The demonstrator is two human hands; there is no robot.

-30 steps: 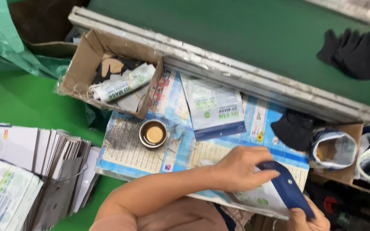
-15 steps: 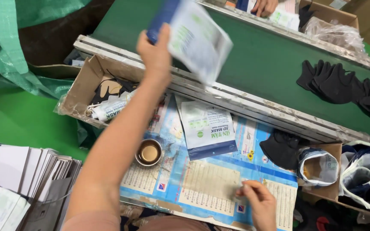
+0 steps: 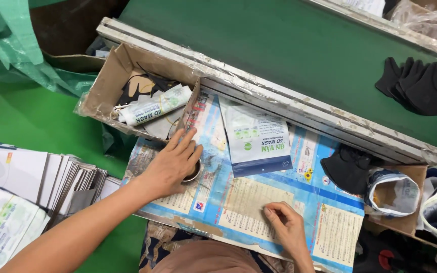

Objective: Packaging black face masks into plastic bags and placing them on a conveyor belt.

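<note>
Left hand rests open over the small round metal tin; right hand, empty, presses flat on the worktop.

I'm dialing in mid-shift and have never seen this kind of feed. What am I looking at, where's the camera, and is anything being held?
There is no machine: these are a person's two bare hands, filmed by a camera worn on their head, looking down. The left hand rests over a small round tin; the right hand presses flat on the printed blue sheet covering the work surface. Neither hand grips anything. On the sheet lie a flat white-and-blue pouch and a black mask. A cardboard box of pouches sits upper left, and a green belt carrying more black masks runs behind.
</note>
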